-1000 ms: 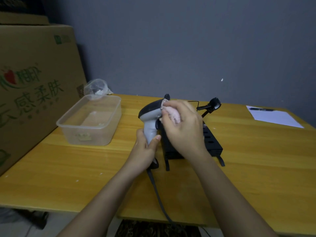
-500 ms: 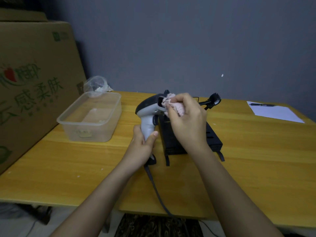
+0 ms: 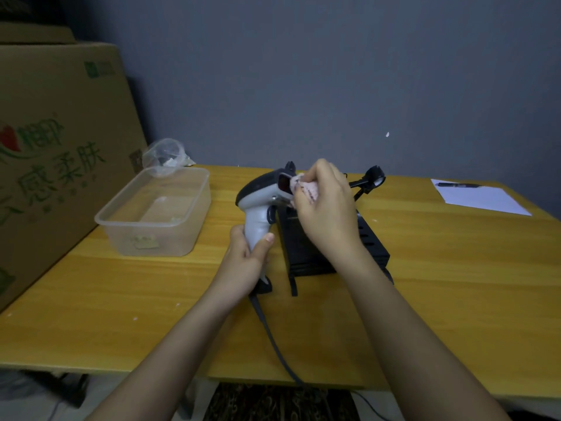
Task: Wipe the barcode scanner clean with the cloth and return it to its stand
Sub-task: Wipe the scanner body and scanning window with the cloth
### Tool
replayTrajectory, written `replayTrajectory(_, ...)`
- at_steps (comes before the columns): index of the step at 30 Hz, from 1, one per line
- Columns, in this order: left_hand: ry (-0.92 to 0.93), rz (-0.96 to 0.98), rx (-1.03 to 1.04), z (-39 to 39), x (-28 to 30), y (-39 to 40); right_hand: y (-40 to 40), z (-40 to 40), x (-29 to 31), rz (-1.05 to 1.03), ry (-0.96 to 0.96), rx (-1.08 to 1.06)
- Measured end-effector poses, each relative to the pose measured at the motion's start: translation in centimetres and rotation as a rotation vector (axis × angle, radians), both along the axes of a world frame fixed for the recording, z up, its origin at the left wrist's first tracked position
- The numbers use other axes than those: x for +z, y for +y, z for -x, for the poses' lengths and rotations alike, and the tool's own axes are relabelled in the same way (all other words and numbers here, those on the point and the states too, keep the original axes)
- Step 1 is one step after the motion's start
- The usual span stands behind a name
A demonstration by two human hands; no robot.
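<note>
Right hand: fingers curled tight around pink cloth, pressing it against the window end of the barcode scanner. Left hand: fingers wrapped closed on the scanner's grey handle, thumb up its front. Scanner upright above the wooden table, head pointing to 3 o'clock; cable trails toward 6 o'clock. Black stand just behind, at 3 o'clock from the handle. Clear plastic container at 9 o'clock; paper with pen at 2 o'clock. Cardboard box far left.
</note>
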State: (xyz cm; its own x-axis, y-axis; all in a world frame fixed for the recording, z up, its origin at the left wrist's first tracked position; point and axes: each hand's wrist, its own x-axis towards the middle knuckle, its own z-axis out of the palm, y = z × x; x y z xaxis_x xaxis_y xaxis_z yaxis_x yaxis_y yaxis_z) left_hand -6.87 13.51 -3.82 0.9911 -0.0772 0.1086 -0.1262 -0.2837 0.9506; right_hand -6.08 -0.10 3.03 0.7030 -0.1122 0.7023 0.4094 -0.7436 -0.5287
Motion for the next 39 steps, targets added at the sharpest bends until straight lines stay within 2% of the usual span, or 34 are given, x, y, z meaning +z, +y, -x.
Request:
replayTrajectory(2, 0.025, -0.005, 0.008, -0.1, -0.3, 0.0, -0.3, 0.4, 0.1, 0.078, 0.066, -0.03)
replayTrajectory(5, 0.018, 0.012, 0.007, -0.1, -0.2, -0.3, 0.3, 0.9, 0.3, -0.048, -0.011, 0.096)
replayTrajectory(8, 0.012, 0.019, -0.009, 0.1, -0.2, -0.3, -0.5, 0.3, 0.3, -0.027, 0.065, 0.042)
replayTrajectory(12, 0.02, 0.0, -0.005, 0.1, 0.0, -0.5, -0.5, 0.7, 0.0, -0.104, -0.021, 0.112)
replayTrajectory(15, 0.03, 0.004, 0.0, 0.1, 0.3, -0.7, -0.8, 0.4, 0.0, -0.109, 0.039, 0.018)
replayTrajectory(19, 0.002, -0.001, -0.006, 0.2, 0.3, -0.8, -0.8, 0.4, 0.0, -0.066, -0.017, 0.084)
replayTrajectory(22, 0.0, 0.003, -0.005, 0.2, 0.4, -0.7, -1.2, 0.3, 0.3, -0.079, 0.007, -0.016)
replayTrajectory(25, -0.003, 0.001, -0.01, 0.3, 0.5, -1.0, -0.5, 0.7, 0.6, -0.082, -0.086, 0.084)
replayTrajectory(29, 0.02, 0.01, 0.013, 0.3, 0.3, -1.0, -1.2, -0.2, 0.2, 0.026, -0.002, -0.002)
replayTrajectory(31, 0.039, -0.001, 0.011, 0.4, 0.1, -0.9, -1.4, -0.1, 0.4, -0.048, -0.049, -0.022)
replayTrajectory(33, 0.034, -0.001, 0.005, 0.4, 0.1, -1.0, -0.8, 0.3, 0.3, -0.073, -0.118, 0.045)
replayTrajectory(35, 0.023, 0.014, 0.016, 0.5, 0.2, -0.9, -0.9, 0.1, 0.1, 0.002, -0.056, 0.065)
replayTrajectory(37, 0.021, 0.015, 0.032, 0.6, 0.3, -0.7, -1.6, -0.2, 0.1, 0.002, 0.038, -0.018)
replayTrajectory(39, 0.01, -0.018, 0.036, 0.7, 0.2, -0.6, -1.5, 0.2, -0.1, -0.048, -0.038, -0.017)
